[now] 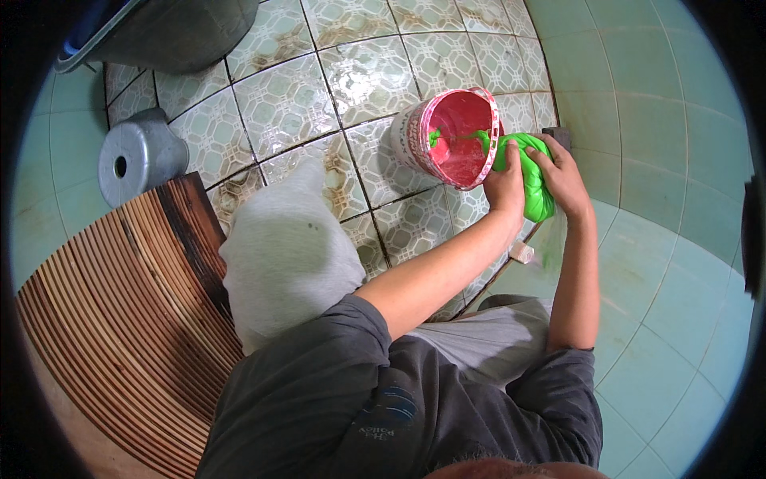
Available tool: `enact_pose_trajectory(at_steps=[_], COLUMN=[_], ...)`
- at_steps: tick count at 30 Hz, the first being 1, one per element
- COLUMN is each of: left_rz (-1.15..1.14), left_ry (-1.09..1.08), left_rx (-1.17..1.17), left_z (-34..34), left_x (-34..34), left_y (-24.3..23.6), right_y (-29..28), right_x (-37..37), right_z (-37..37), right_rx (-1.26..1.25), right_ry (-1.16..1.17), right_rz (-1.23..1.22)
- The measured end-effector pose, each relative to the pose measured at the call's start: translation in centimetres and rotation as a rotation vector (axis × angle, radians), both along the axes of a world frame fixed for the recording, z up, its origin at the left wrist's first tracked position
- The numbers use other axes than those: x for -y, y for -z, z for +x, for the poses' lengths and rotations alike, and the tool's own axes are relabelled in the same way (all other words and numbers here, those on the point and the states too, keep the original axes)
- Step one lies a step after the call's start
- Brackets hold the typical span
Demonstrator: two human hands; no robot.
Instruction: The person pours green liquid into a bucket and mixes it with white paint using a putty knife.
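A bunched bright green cloth (539,199) is gripped between both hands beside the bucket's right rim. My left hand (506,177) closes around its left side, the thumb pressed into the folds. From the other side my right hand (565,174) wraps it, fingers curled over the top. A strand of the cloth runs over the rim into the bucket (408,142), which is red inside with a printed white outer wall. Another bit of green shows inside near its left wall. The cloth's far end is partly hidden by my fingers.
A grey plastic stool (142,156) with a hole in its top stands on the left, near a slatted wooden board (136,279). A large dark basin (175,36) is at the upper left. Patterned floor tiles (363,76) look wet. A green-tiled wall (662,120) rises at right.
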State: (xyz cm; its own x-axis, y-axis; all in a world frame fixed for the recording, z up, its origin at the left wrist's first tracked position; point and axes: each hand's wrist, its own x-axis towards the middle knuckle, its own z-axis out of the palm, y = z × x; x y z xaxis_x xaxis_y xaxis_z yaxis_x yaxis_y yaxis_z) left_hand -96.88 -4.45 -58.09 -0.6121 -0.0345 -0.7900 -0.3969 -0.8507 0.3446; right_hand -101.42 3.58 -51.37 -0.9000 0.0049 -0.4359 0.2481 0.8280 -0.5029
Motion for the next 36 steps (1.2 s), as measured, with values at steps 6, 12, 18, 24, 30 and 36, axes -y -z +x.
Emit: enact_pose_trajectory(at_steps=[6, 12, 18, 24, 30, 36], left_rz=[-0.007, 0.026, 0.089, 0.042, 0.016, 0.051], left_ry=[0.017, 0.033, 0.006, 0.005, 0.021, 0.014], left_rx=[0.012, 0.000, -0.052, -0.038, -0.018, -0.029], left_z=[0.0, 0.1, -0.1, -0.1, -0.1, 0.1], left_x=[-0.2, -0.3, -0.7, -0.5, -0.6, -0.4], left_y=[0.5, 0.7, 1.0, 0.5, 0.6, 0.3], right_y=[0.2, 0.2, -0.2, 0.0, 0.3, 0.3], right_x=[-0.1, -0.4, -0.5, -0.6, -1.0, -1.0], right_z=[0.3, 0.3, 0.3, 0.4, 0.4, 0.5], right_rx=[-0.007, -0.016, -0.011, -0.046, -0.027, -0.012], right_ry=[0.002, -0.005, 0.012, 0.008, -0.003, 0.003], right_rz=[0.003, 0.001, -0.025, -0.015, -0.006, -0.017])
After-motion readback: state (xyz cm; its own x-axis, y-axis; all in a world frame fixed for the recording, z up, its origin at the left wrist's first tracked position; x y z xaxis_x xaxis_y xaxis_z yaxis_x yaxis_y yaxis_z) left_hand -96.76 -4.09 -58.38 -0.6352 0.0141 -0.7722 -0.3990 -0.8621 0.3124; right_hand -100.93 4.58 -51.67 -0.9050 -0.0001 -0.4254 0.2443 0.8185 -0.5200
